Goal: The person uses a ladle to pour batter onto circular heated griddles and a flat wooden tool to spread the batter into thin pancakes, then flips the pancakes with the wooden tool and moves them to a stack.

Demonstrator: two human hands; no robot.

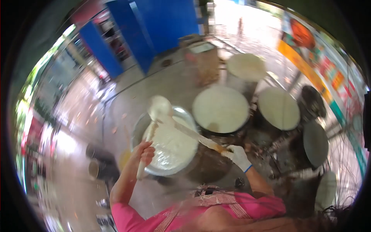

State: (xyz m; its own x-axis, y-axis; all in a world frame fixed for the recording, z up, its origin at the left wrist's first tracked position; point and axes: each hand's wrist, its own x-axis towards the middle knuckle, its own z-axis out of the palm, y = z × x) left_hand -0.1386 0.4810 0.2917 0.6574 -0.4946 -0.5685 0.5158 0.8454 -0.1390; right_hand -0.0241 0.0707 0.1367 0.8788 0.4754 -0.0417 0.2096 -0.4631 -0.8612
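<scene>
My bare left hand [145, 153] grips the pale handle of a ladle [159, 107]. The ladle's white-coated bowl is raised at the far rim of a wide metal pot [136, 136]. Thick white liquid [172, 150] lies in this pot, its surface shiny near me. In a white glove, my right hand [236, 156] holds the brown end of a long stick-like tool [200, 139], coated white along its length. This tool slants across the pot, its far end close to the ladle's bowl; blur hides whether the two touch.
Right of the pot stand large pots of pale liquid, one near [220, 108], one farther right [278, 108] and one behind [246, 66]. Round flat pieces, perhaps lids [316, 143], lean at the right. A brown box-like block [204, 63] stands before blue doors [174, 26]. Dark cylindrical containers [101, 168] lie left.
</scene>
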